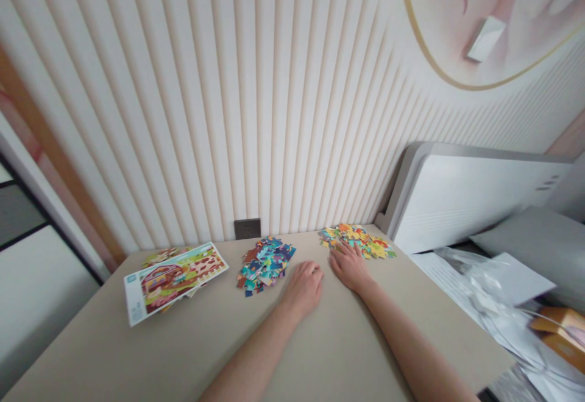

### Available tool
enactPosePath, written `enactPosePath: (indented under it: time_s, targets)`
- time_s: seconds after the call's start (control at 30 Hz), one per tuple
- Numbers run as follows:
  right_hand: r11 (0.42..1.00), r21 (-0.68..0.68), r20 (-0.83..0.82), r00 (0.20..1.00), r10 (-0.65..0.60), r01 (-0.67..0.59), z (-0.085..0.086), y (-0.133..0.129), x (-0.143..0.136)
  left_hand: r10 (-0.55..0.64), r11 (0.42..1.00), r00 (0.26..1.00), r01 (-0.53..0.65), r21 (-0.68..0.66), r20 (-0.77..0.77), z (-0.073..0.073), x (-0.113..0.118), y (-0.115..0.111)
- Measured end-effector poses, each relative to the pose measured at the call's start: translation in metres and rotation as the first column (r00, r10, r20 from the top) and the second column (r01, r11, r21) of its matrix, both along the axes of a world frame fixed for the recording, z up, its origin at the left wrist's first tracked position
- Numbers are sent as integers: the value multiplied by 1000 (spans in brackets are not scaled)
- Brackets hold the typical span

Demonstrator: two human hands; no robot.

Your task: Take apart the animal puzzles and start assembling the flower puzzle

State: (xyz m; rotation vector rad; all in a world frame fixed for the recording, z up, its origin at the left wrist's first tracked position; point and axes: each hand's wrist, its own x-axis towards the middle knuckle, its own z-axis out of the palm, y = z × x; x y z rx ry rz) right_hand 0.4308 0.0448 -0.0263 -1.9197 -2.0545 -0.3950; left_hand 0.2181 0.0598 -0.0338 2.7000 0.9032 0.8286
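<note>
My left hand [304, 286] rests on the table with its fingers curled in, and nothing shows in it. It lies just right of a pile of blue, teal and purple jigsaw puzzle pieces [265, 262]. Flat on the tabletop, my right hand [351, 265] has its fingers spread and empty. Its fingertips reach the near edge of a second pile of jigsaw puzzle pieces [377, 246], mostly yellow and orange. At the left, a puzzle picture card [178, 280] with a farm scene lies tilted over more pieces, which it partly hides.
The beige table [183, 359] stands against a ribbed white wall [256, 97] with a dark socket [247, 228]. To the right are a grey-white headboard [475, 201], a clear plastic bag [487, 286], a cable, papers and an orange box [560, 335].
</note>
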Motion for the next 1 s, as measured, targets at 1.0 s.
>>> enactPosePath:
  time_s: [1.0]
  targets:
    - [590,37,-57,587,807,-807,16,-47,-196,29,994,996,-37,-101,-84,13,-231,-46]
